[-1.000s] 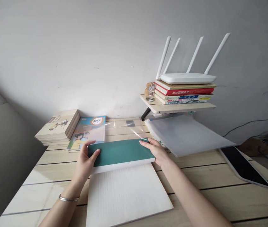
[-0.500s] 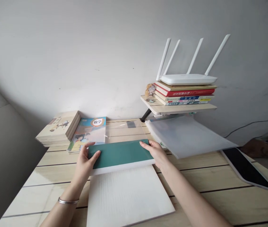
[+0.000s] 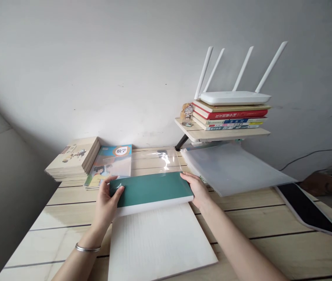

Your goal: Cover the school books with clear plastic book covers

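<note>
**Both hands hold the green cover up at its two ends**

The left hand (image 3: 105, 201) has its grip closed on the left end of the green cover (image 3: 152, 189), with the thumb lying on the face and the fingers curled round behind the edge. A thin bracelet (image 3: 87, 248) sits on that wrist. The right hand (image 3: 197, 189) grips the right end of the same cover, fingers bent over the corner and the palm below it; how the thumb lies cannot be seen.

The green cover stands raised and tilted back at the middle of the desk (image 3: 271, 242), its lower edge meeting the open white page (image 3: 157, 238), which lies flat between the two forearms. Just behind the cover's upper edge a clear plastic sleeve (image 3: 151, 160) lies on the desk and catches the light.

Left of the sleeve lies a colourful textbook (image 3: 110, 164), with one corner of the sleeve over it. Beside that, a stack of tan books (image 3: 73, 156) stands near the wall.

To the right, frosted plastic sheets (image 3: 233, 168) slope out beneath a small wall shelf (image 3: 224, 133). The shelf carries a pile of books (image 3: 230, 116), a white router (image 3: 234, 97) on top of the pile and a little figurine (image 3: 187, 111) at its left end. A dark tablet (image 3: 306, 208) lies flat near the desk's right side.
</note>
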